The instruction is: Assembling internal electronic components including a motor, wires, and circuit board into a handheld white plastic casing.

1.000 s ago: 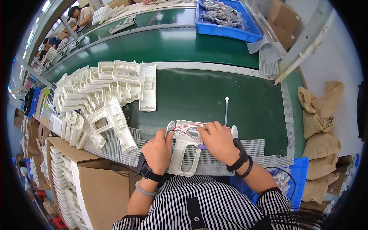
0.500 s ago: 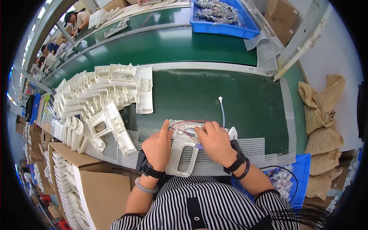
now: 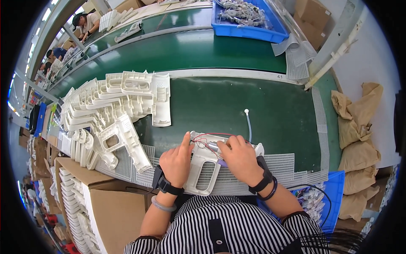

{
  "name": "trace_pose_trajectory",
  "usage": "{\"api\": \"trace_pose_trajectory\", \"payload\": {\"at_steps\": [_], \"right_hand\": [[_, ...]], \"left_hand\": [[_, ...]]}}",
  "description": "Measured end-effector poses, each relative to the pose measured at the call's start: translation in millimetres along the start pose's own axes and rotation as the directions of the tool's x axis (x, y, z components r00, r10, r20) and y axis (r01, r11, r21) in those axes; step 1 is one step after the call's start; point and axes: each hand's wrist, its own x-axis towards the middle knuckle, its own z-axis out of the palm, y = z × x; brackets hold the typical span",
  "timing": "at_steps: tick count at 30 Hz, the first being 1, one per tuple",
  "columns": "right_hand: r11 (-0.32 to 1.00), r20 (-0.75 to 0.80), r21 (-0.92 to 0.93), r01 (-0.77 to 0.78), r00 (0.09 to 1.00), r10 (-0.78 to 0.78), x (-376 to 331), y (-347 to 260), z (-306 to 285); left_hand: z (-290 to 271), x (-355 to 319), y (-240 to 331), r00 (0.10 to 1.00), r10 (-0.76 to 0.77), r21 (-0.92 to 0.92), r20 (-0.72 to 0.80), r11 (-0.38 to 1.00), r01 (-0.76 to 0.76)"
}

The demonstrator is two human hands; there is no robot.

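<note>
1. One white plastic housing (image 3: 202, 155) with a looped handle, lower centre of the frame, lying between the two hands on a grey mesh mat (image 3: 277, 163); handle toward the lower edge.
2. One left hand (image 3: 175, 165), at the housing's left end: index finger stretched out to the upper left corner, other fingers curled. Whether it grips anything cannot be told.
3. One right hand (image 3: 241, 158), over the housing's right part: fingers bent and nearly together, thumb and fingertips at a silver cylinder (image 3: 213, 146). Firmness of hold cannot be told.
4. Several thin red wires (image 3: 211, 134), looping across the housing's upper part between the hands; one purple piece (image 3: 222, 162) just below the right thumb.
5. One pale blue tube (image 3: 248, 125) with white tip, above the right hand.
6. One blue tray (image 3: 249, 33), top right of centre, heaped with grey-white parts (image 3: 241, 12).
7. One blue bin (image 3: 335, 199), lower right, containing whitish parts (image 3: 311, 201), partly hidden by the right forearm.
8. One cardboard box (image 3: 118, 216), lower left, with stacked white pieces (image 3: 74, 211).
9. Many white shells (image 3: 114, 97), overlapping in a pile, left of centre.
</note>
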Motion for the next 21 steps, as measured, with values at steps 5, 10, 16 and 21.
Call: {"api": "trace_pose_trajectory", "payload": {"at_steps": [5, 10, 16, 21], "right_hand": [[1.000, 0.017, -0.003, -0.017, 1.000, 0.017, -2.1, 0.0, 2.7], [1.000, 0.020, 0.011, -0.019, 1.000, 0.019, -0.5, -0.8, -0.4], [1.000, 0.002, -0.009, -0.012, 1.000, 0.012, -2.1, -1.6, 0.5], [0.999, -0.016, -0.034, 0.008, 1.000, -0.009, 0.0, -0.9, 0.3]], "left_hand": [[2.7, -0.8, -0.4, 1.000, -0.005, -0.011, -0.004, 1.000, 0.005], [-0.4, 0.2, -0.6, 1.000, 0.008, -0.009, 0.014, 1.000, -0.008], [4.1, -3.7, -1.4, 0.999, 0.003, -0.035, 0.034, 0.999, -0.001], [4.0, -0.6, 8.6, 0.987, -0.053, 0.013, 0.149, 0.999, 0.051]]}}
